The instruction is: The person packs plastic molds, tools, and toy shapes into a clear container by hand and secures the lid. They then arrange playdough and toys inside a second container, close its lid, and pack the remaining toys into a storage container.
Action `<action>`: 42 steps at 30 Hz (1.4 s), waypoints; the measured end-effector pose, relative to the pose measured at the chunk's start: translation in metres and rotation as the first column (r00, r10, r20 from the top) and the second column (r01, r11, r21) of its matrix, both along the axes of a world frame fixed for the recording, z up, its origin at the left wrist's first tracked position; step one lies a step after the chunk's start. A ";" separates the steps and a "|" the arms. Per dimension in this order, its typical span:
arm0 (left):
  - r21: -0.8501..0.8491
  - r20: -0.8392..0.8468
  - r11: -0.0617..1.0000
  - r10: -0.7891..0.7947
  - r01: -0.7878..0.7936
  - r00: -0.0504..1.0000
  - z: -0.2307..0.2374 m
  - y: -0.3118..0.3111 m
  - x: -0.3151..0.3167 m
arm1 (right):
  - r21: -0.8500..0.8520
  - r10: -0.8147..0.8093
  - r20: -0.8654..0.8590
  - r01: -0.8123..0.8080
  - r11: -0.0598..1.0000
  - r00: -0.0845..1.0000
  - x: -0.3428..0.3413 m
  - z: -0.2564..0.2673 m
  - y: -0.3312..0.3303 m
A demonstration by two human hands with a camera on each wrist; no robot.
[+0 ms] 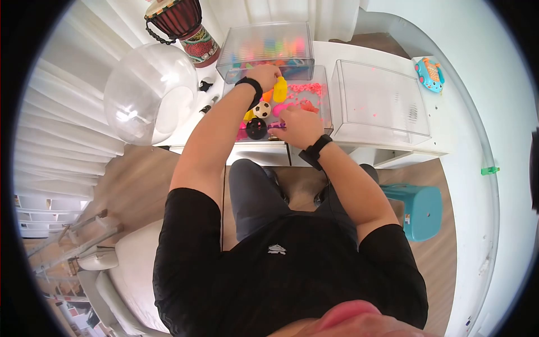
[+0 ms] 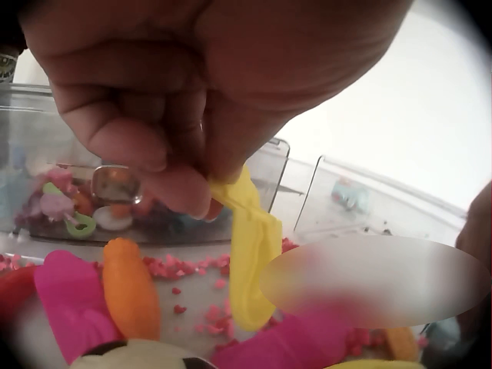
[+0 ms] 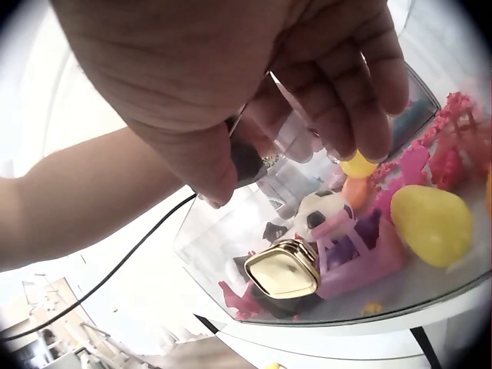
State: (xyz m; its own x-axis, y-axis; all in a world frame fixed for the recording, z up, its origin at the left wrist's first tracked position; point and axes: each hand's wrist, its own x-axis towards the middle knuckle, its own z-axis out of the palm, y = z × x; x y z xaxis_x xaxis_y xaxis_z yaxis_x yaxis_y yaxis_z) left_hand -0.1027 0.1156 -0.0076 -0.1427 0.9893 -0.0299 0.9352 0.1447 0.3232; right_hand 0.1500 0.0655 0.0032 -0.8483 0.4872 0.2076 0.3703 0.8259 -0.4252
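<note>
My left hand (image 1: pixel 264 77) pinches a yellow plastic toy piece (image 2: pixel 255 265) between thumb and fingers, and it hangs down over a clear box (image 1: pixel 327 101) of toys. Lower and to the right, my right hand (image 1: pixel 303 126) hovers over the same box, fingers loosely bent and thumb apart, with nothing seen in its grasp. Below its thumb is a gold rectangular piece (image 3: pixel 283 273), beside a pink toy basket (image 3: pixel 361 273). A small soccer ball (image 1: pixel 261 109), a black ball (image 1: pixel 256 128) and an orange pin-shaped toy (image 2: pixel 131 288) lie between the hands.
Another clear box (image 1: pixel 264 53) of colourful pieces stands behind. To the right sits a clear bin (image 1: pixel 382 101), with a blue toy phone (image 1: pixel 430 76) beyond it. A clear globe (image 1: pixel 149 92) and a drum (image 1: pixel 185 28) are at left. Small pink pieces (image 1: pixel 309 89) are scattered inside the box.
</note>
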 end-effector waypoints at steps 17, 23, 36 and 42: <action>0.159 0.043 0.987 -0.032 0.025 0.999 0.021 -0.053 0.001 | 0.023 0.015 0.018 -0.015 1.000 1.000 -0.003 -0.004 0.003; 0.150 0.230 0.978 0.105 -0.142 0.967 0.054 -0.142 0.034 | 0.020 0.008 0.024 -0.008 1.000 1.000 -0.002 -0.007 0.002; 0.319 0.147 0.884 0.309 -0.341 0.940 0.006 -0.161 0.050 | 0.032 -0.005 0.032 0.004 0.999 0.999 -0.002 -0.005 0.001; 0.315 0.104 0.880 0.340 -0.355 0.935 0.006 -0.162 0.051 | 0.091 -0.014 -0.014 0.015 0.996 1.000 -0.003 -0.012 0.001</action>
State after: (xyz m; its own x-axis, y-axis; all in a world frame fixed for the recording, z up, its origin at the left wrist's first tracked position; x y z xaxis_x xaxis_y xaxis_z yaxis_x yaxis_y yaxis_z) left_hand -0.0513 -0.0461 -0.0020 -0.4853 0.8322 0.2684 0.8278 0.3384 0.4474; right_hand 0.1465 0.0669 -0.0091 -0.8380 0.4782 0.2628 0.3776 0.8559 -0.3533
